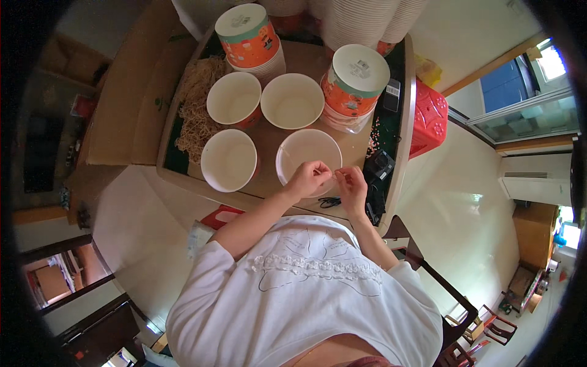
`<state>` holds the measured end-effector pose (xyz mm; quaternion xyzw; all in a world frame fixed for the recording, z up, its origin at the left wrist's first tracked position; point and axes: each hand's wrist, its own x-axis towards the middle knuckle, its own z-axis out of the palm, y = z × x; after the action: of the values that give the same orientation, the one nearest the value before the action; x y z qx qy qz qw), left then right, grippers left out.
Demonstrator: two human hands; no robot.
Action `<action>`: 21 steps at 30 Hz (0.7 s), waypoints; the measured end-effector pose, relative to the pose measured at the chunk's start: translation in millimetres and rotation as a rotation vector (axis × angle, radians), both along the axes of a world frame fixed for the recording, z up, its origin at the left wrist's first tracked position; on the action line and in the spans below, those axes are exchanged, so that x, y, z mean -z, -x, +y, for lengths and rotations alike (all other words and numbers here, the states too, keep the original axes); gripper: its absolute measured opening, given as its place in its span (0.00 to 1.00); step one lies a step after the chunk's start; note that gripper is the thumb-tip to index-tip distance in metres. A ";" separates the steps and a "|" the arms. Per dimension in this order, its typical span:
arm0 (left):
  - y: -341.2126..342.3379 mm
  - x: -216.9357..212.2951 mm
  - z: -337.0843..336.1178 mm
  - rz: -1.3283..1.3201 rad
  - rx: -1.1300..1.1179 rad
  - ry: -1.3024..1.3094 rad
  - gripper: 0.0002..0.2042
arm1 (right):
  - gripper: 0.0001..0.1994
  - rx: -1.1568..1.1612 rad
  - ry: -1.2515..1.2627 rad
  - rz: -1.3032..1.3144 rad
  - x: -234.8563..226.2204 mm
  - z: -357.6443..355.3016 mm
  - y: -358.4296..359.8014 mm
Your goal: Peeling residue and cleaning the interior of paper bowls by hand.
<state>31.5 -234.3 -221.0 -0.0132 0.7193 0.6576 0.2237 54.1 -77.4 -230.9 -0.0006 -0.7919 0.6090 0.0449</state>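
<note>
Over the near right paper bucket (295,145), my left hand (309,179) and my right hand (351,186) meet fingertip to fingertip. Both are closed in a pinch around something small and pale that I cannot make out. Three more open white paper buckets stand close by: one at near left (229,160), one at far left (234,98) and one at far right (293,101). Their insides look white, and bits of orange print show on the outer walls.
Upside-down orange printed buckets are stacked at back left (251,43) and right (353,82). Shredded brown paper (199,104) lies along the left edge beside a cardboard box (131,104). Small pink bits (374,137), a black device (380,164) and a red stool (429,119) are at right.
</note>
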 end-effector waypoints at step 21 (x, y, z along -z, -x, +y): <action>-0.8 10.0 -9.7 -0.058 -0.072 -0.037 0.05 | 0.11 -0.113 0.009 0.063 -16.0 -3.3 -2.4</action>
<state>32.3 -244.0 -231.0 -0.0539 0.6993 0.6777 0.2209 56.5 -80.8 -214.9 0.0633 -0.7862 0.6137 0.0353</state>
